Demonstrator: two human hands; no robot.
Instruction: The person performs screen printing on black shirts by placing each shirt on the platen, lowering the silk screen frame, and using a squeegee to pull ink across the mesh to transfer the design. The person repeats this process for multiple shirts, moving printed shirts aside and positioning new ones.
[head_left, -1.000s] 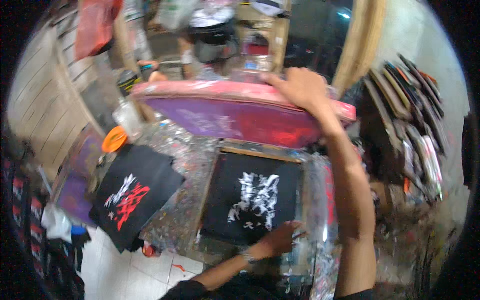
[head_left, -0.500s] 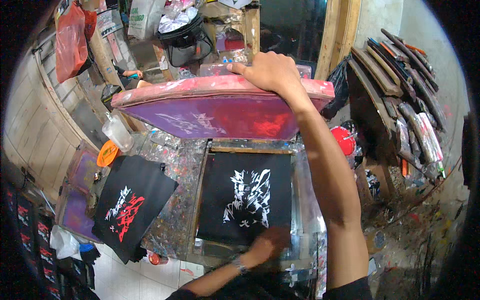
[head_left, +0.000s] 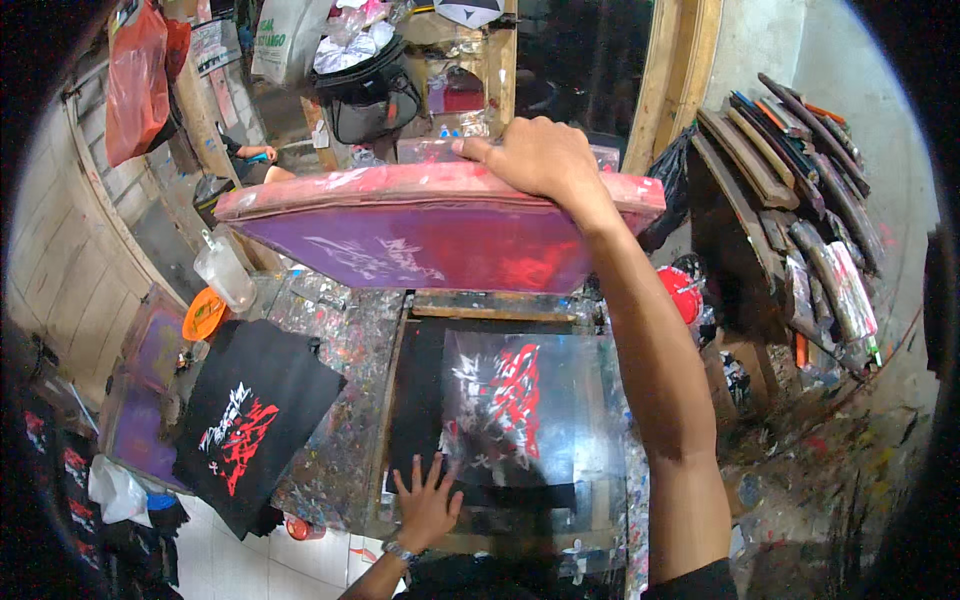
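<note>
My right hand [head_left: 545, 160] grips the top edge of a raised screen-printing frame [head_left: 350, 195], whose mesh is purple with a red area and a faint pale design. Below the frame, a black fabric piece [head_left: 415, 375] with a white print lies on the board. Over much of that fabric rests a clear plastic sheet [head_left: 590, 390] bearing a red design, which overlaps the white print. My left hand [head_left: 428, 505], wearing a wristwatch, has its fingers spread at the fabric's lower left, by the sheet's corner.
Black fabric pieces [head_left: 265, 400] with white and red prints are stacked on the left. Behind them stand an orange bowl [head_left: 204, 315] and a clear plastic jug [head_left: 225, 270]. A red container [head_left: 680, 290] sits right of my forearm, with wooden pieces [head_left: 765, 160] beyond. Another person's arm [head_left: 245, 150] shows far left.
The clear sheet with the red design now covers much of the fabric's white print. My left hand has moved left and its fingers have spread. My right hand still holds the frame up.
</note>
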